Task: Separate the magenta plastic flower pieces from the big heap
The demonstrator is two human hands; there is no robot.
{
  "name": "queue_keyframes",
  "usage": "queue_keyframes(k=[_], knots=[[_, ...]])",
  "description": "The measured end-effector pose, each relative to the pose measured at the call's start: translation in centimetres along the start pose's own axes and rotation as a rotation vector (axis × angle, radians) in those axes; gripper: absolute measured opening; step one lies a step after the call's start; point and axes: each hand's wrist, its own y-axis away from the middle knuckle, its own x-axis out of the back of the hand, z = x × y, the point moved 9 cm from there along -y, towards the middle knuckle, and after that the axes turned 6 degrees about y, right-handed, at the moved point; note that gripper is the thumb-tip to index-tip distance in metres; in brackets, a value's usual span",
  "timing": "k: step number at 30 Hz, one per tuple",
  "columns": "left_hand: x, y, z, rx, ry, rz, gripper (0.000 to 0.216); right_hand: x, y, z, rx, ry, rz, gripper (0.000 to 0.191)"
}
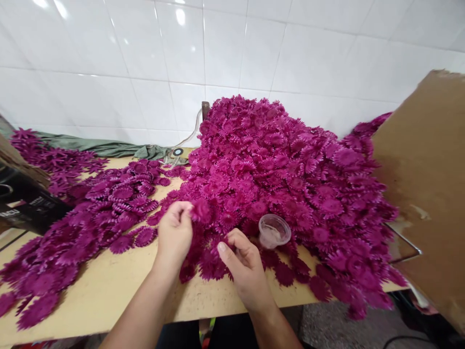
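My left hand [176, 232] is closed in a pinch on the edge of a magenta artificial flower [200, 210], raised over the table's middle. Lower and to the right, my right hand [244, 266] has its thumb and curled fingers drawn together; whatever they hold, if anything, is too small to make out. Behind both hands rises a big heap of similar magenta flowers [254, 160], some lying just under my right fingers. A small clear plastic cup [274, 230] rests tilted against the heap's front, right of my right hand.
Flat magenta flower pieces [116, 194] spread over the yellowish table [109, 286] at left. A black box [29, 203] stands at the left edge, a cardboard box [425, 184] at the right. Green cloth [90, 144] lies along the white tiled wall [145, 53].
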Motion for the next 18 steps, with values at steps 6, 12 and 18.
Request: queue_keyframes(k=[6,12,18], knots=[[3.7,-2.3,1.3,-0.055,-0.092,0.094,0.009,2.3,0.9,0.9,-0.070,-0.062,0.098,0.014],[-1.2,1.9,3.3,-0.333,-0.395,-0.303,0.013,1.3,-0.2,2.4,-0.265,-0.290,0.057,0.022],[-3.3,6.0,4.4,-0.377,-0.358,-0.434,0.018,1.2,-0.5,2.2,-0.230,-0.236,0.075,0.022]])
